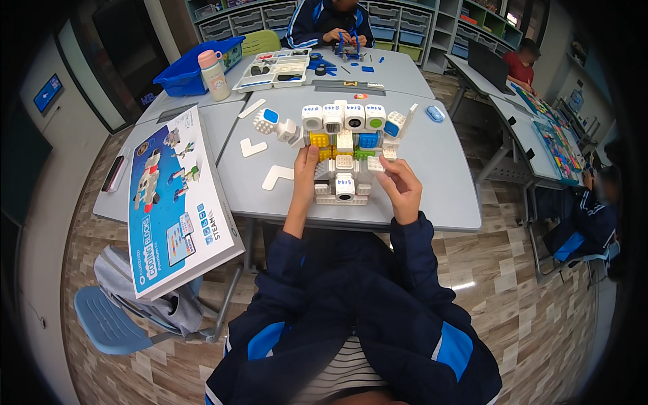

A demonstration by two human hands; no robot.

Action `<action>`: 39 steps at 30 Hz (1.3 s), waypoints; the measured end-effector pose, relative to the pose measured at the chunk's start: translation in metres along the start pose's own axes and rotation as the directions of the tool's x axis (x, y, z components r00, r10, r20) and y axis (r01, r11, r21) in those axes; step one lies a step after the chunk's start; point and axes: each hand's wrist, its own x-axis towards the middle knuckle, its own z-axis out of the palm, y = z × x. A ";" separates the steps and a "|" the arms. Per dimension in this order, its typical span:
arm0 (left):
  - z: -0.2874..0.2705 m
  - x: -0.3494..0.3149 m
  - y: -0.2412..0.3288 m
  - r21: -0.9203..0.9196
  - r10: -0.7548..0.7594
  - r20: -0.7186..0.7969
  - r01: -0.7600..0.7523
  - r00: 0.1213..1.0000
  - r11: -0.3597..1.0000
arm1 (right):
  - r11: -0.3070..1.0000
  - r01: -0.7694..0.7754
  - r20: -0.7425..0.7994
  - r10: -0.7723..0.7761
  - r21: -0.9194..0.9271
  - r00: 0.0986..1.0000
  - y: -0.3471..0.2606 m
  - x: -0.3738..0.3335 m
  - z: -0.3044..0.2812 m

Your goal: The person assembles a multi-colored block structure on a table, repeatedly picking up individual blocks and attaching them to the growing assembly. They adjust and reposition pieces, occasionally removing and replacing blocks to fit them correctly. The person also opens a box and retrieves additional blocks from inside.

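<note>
A block robot made of white cubes with yellow, blue and green pieces stands upright near the table's front edge. My left hand is closed against its left side, with the fingers partly hidden behind it. Beside the robot's right side, my right hand pinches a small white studded block. Whether that block is joined to the robot, I cannot tell. Blue-faced white cubes form the robot's raised arms on both sides. Flat white L-shaped pieces lie left of my left hand.
A large kit box overhangs the table's left edge. Behind it are a blue bin, a bottle and a white parts tray. A blue object lies at right. Across the table, a person handles blue pieces.
</note>
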 end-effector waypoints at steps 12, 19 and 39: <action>-0.002 0.001 -0.004 -0.027 -0.002 0.006 0.003 1.000 1.000 | 1.000 0.014 -0.049 -0.014 -0.015 0.999 -0.001 0.002 0.004; 0.000 0.001 0.000 -0.027 -0.003 0.002 0.003 1.000 1.000 | 1.000 0.017 -0.036 -0.017 -0.015 0.999 0.001 0.001 0.002; 0.000 0.001 -0.003 -0.054 0.003 -0.013 -0.004 1.000 0.999 | 0.999 0.019 0.059 -0.021 0.038 0.998 0.004 0.001 -0.002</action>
